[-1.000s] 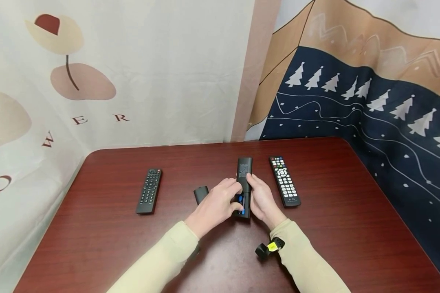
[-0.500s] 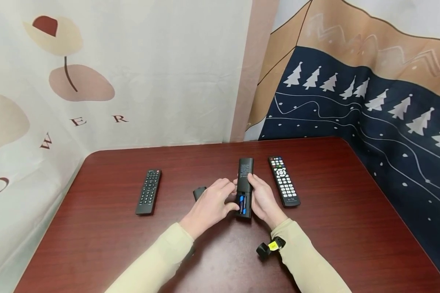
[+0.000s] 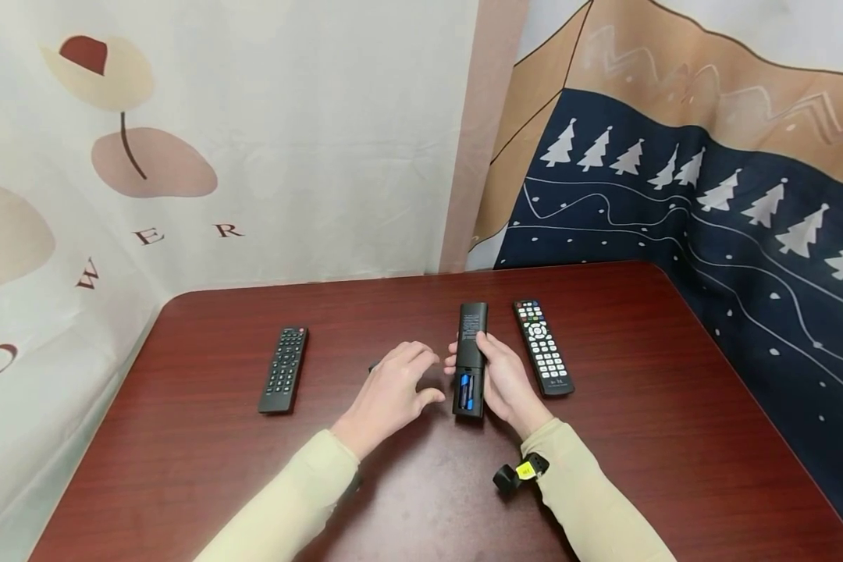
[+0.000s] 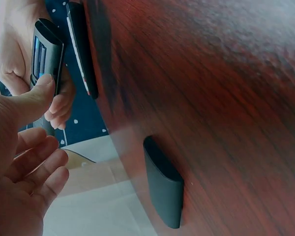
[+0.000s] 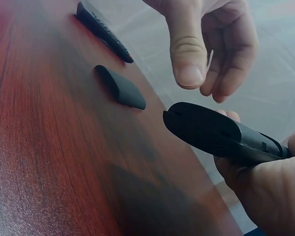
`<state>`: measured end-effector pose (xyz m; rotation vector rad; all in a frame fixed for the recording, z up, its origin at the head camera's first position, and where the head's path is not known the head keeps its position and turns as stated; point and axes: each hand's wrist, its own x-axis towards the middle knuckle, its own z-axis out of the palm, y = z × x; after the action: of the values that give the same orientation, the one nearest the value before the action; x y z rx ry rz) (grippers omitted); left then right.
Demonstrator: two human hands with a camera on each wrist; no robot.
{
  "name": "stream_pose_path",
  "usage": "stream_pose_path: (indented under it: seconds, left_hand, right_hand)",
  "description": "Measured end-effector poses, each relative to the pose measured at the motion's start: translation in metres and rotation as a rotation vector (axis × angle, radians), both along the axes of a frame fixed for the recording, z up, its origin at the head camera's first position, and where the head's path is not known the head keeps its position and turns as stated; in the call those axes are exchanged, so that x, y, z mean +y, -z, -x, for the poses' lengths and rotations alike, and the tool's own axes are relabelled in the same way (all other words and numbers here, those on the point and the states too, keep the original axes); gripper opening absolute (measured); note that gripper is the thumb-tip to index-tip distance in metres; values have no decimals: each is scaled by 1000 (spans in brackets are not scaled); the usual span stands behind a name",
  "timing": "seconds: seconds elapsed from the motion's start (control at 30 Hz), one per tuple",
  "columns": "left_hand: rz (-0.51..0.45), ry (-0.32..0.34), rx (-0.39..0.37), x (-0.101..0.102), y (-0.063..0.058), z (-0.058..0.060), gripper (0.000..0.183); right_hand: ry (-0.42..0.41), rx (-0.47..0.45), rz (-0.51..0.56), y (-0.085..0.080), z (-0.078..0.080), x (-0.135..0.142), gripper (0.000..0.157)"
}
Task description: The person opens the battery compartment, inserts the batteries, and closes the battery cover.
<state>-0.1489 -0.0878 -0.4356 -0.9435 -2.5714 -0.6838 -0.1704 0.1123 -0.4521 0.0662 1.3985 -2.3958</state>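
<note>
My right hand (image 3: 506, 382) grips a black remote control (image 3: 471, 337) back side up, thumb along its edge and fingers wrapped underneath. Its battery compartment is uncovered, and blue batteries (image 3: 467, 392) lie inside. To the left of it, my left hand (image 3: 391, 394) hovers with thumb and fingers relaxed and spread apart, holding nothing. A black battery cover (image 4: 163, 184) rests on the table beneath the left hand; in the head view the hand hides nearly all of it, while the right wrist view shows the cover (image 5: 121, 88) whole.
A black remote with dark buttons (image 3: 284, 370) lies on the left of the reddish-brown table (image 3: 204, 468). Another remote with white buttons (image 3: 544, 348) lies just right of my right hand. Patterned curtains (image 3: 337, 140) hang behind the table.
My left hand has drawn away from the held remote toward the left, leaving the batteries in plain sight. My right hand keeps its grip almost unmoved.
</note>
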Motion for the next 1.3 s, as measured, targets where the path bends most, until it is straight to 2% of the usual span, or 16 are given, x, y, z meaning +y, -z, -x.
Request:
stream_pose_path:
  seconds: [0.3,0.77,1.3]
  left_hand:
    - [50,-50,-5,-8,5,1,45]
    - [76,-85,11,-20,10,1,48]
    - [90,-148,-55,-37,17,2,52]
  right_hand:
    - [17,-6,-6,-1,-1,1,47]
    - [6,4,-9,3,0,4,50]
    - [0,-16,-24,2,1,5,49]
